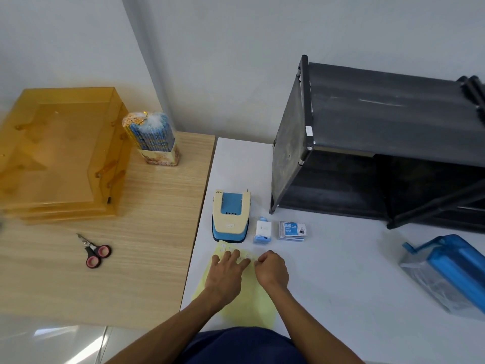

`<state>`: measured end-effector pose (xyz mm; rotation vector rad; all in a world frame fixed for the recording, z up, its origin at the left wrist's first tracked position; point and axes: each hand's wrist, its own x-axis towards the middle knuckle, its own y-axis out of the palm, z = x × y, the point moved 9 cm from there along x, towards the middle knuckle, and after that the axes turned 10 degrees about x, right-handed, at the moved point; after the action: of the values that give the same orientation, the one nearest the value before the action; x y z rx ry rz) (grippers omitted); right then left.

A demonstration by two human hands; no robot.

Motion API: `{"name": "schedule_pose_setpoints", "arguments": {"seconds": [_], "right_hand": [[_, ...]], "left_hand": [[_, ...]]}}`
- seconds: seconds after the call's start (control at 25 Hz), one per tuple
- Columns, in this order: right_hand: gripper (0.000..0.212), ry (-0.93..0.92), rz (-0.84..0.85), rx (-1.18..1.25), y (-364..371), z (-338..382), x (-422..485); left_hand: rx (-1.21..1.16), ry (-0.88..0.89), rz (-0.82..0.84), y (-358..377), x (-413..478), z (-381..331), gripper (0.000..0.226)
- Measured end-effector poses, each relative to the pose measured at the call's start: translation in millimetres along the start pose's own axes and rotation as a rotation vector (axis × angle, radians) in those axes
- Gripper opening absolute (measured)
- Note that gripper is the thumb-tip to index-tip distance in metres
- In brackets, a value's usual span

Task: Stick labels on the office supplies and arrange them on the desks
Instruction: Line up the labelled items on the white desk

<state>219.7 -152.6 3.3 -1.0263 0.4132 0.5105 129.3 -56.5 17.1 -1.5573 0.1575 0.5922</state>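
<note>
A pale yellow label sheet point(250, 303) lies on the white desk point(341, 271) in front of me, with small white labels along its far edge. My left hand point(227, 271) presses flat on the sheet, fingers spread. My right hand point(271, 267) has curled fingers pinching at a label on the sheet's right edge. Just beyond stand a blue and cream hole punch point(231, 216), a small light-blue stapler-like item point(262, 231) and a box of binder clips point(292, 230). The punch and the small item each carry a white label.
A wooden desk point(147, 232) at left holds stacked amber paper trays point(60, 156), a box of pencils point(153, 139) and small scissors point(93, 250). A black shelf unit point(380, 143) stands at the back right. A blue plastic case point(446, 271) lies at right.
</note>
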Motion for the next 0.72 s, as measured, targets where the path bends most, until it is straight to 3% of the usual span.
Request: {"name": "schedule_pose_setpoints", "arguments": {"seconds": [0.72], "right_hand": [[0.016, -0.006, 0.042, -0.037, 2.8, 1.1, 2.1]], "left_hand": [[0.02, -0.007, 0.006, 0.8, -0.6, -0.3, 0.058]]}}
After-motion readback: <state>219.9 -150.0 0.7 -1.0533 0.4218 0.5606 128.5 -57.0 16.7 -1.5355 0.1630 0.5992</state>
